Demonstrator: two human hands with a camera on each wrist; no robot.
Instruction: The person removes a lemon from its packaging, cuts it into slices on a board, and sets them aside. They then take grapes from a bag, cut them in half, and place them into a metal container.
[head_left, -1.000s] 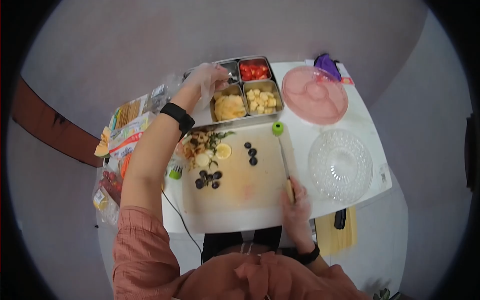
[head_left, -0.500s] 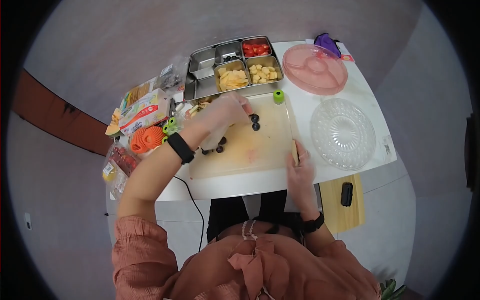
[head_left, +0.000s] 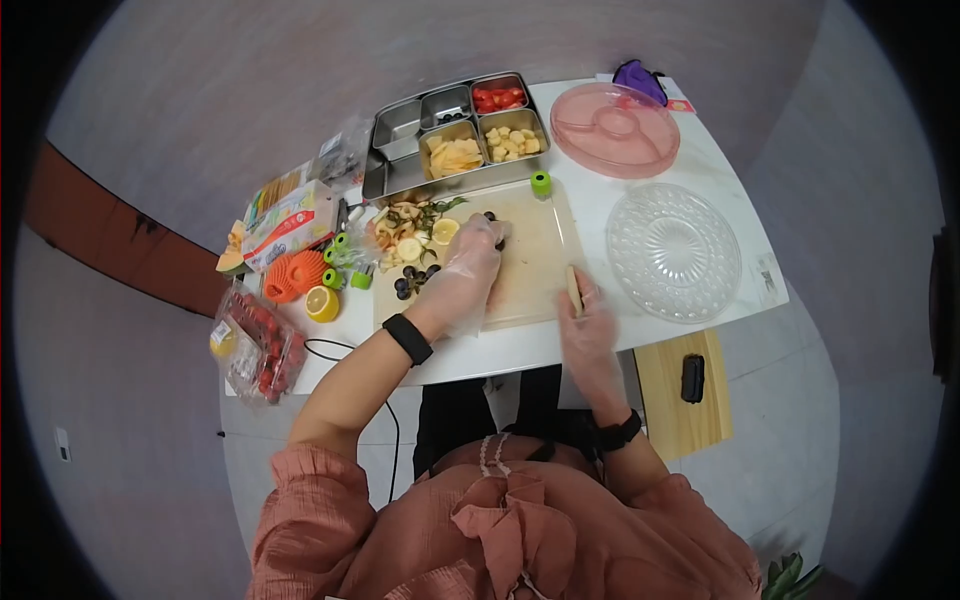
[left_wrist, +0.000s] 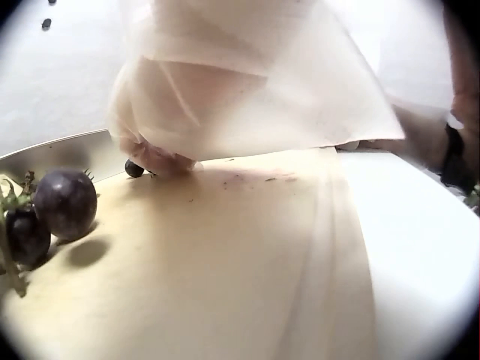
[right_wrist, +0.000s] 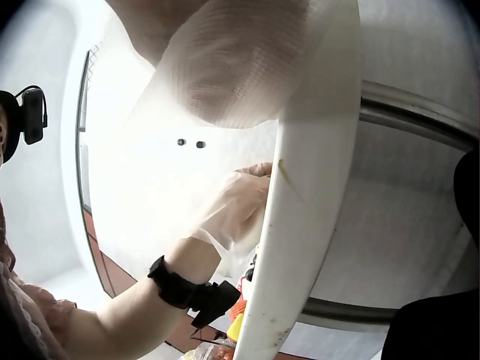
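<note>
My gloved left hand (head_left: pixel 472 262) is low over the pale cutting board (head_left: pixel 530 290), fingertips down among a few dark grapes. One grape (head_left: pixel 501 243) shows at the fingertips, where the hand pinches it; another grape (head_left: pixel 490 216) lies just beyond. The left wrist view shows the curled fingers by a small dark grape (left_wrist: pixel 134 169), with larger grapes on a stem (left_wrist: pixel 66 204) nearer the camera. At the board's right edge my gloved right hand (head_left: pixel 592 335) grips a knife by its light wooden handle (head_left: pixel 574 291). The blade hardly shows.
Behind the board, a steel tray (head_left: pixel 378 180) holds metal tubs of cut fruit. Peelings and a lemon slice (head_left: pixel 445 231) lie on the board's left side. A pink divided dish (head_left: pixel 615 150) and a clear glass plate (head_left: pixel 672 255) stand right. Packaged fruit (head_left: pixel 265 340) sits left.
The left hand has come back from the tray of tubs to the dark grapes on the board. My right hand stays by the board's right edge with the knife.
</note>
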